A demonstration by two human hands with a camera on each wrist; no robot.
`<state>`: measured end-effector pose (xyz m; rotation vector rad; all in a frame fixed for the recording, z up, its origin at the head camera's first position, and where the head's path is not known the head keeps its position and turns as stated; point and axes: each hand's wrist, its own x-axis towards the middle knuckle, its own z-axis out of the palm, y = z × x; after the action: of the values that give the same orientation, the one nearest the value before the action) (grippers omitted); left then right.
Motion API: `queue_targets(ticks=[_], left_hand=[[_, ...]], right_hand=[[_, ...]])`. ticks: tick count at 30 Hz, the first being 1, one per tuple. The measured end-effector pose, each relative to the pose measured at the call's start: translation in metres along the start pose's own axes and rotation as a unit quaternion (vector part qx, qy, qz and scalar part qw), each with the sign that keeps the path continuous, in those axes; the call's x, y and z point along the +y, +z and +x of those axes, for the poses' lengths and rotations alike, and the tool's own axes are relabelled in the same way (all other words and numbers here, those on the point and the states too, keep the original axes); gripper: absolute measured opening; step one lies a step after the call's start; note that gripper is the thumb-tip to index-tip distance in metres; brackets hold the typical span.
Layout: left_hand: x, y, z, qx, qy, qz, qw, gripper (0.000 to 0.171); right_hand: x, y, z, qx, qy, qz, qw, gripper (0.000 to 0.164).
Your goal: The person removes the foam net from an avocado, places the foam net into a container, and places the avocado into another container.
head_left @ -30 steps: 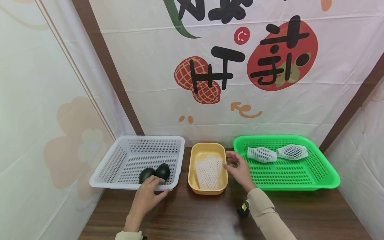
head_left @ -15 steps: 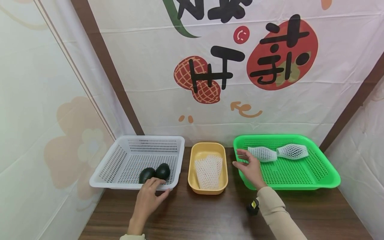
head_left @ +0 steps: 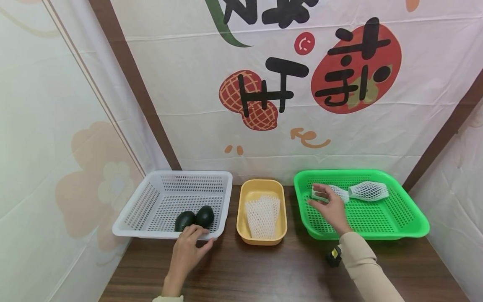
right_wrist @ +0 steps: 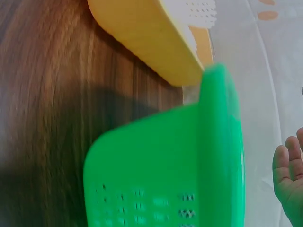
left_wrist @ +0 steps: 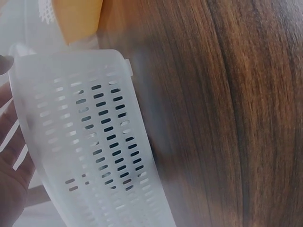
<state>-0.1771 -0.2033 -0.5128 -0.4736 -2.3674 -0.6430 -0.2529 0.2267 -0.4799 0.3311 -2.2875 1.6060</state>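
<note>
Over the front rim of the white basket is my left hand, its fingers loosely bent beside two dark green avocados. In the left wrist view, part of that hand shows behind the basket wall. My right hand hovers over the left part of the green basket, fingers apart and holding nothing. It partly hides one bulging white foam net; another bulging foam net lies to its right. Flat foam net sleeves lie in the yellow box.
The containers stand in a row on a brown wooden table, the yellow box between the two baskets. A printed cloth hangs behind them, with more cloth at both sides. A dark wrist device hangs at my right sleeve.
My right hand has moved right, from the yellow box's right edge to over the green basket. My left hand stays almost still at the white basket's rim.
</note>
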Motion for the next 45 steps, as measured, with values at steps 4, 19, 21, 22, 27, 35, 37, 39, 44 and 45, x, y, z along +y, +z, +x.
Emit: queue_targets(ticks=[4, 19, 21, 22, 27, 35, 37, 39, 44, 45], left_hand=[[0.000, 0.001, 0.000, 0.000, -0.001, -0.003, 1.0000, 0.021], [-0.001, 0.003, 0.000, 0.000, -0.001, -0.005, 1.0000, 0.019], [-0.001, 0.003, -0.001, -0.002, -0.004, -0.005, 1.0000, 0.020], [-0.001, 0.003, -0.001, -0.003, -0.005, -0.006, 1.0000, 0.020], [-0.002, 0.003, -0.001, -0.003, 0.001, -0.004, 1.0000, 0.020], [-0.002, 0.002, 0.000, -0.007, -0.002, -0.003, 1.0000, 0.020], [-0.002, 0.002, -0.001, -0.012, -0.004, -0.002, 0.9999, 0.020], [-0.002, 0.002, -0.001, -0.015, -0.005, -0.001, 0.9999, 0.020], [-0.002, 0.001, -0.003, -0.014, -0.004, 0.000, 0.9999, 0.019], [-0.002, 0.001, -0.003, -0.013, -0.003, -0.001, 0.9999, 0.020]], right_hand=[[-0.024, -0.013, 0.000, -0.005, 0.015, -0.012, 1.000, 0.047], [0.079, -0.053, 0.013, 0.001, 0.035, -0.057, 0.998, 0.055], [0.050, -0.056, 0.011, -0.015, 0.050, -0.052, 0.997, 0.054], [0.031, -0.057, 0.009, -0.025, 0.056, -0.051, 0.997, 0.053], [0.032, -0.068, 0.013, -0.046, 0.068, -0.057, 0.995, 0.056], [0.034, -0.078, 0.018, -0.056, 0.085, -0.073, 0.992, 0.058], [0.036, -0.080, 0.018, -0.057, 0.089, -0.077, 0.991, 0.059], [0.039, -0.081, 0.018, -0.058, 0.096, -0.074, 0.991, 0.061], [0.048, -0.082, 0.020, -0.059, 0.103, -0.066, 0.991, 0.061], [0.049, -0.083, 0.020, -0.059, 0.104, -0.066, 0.991, 0.061]])
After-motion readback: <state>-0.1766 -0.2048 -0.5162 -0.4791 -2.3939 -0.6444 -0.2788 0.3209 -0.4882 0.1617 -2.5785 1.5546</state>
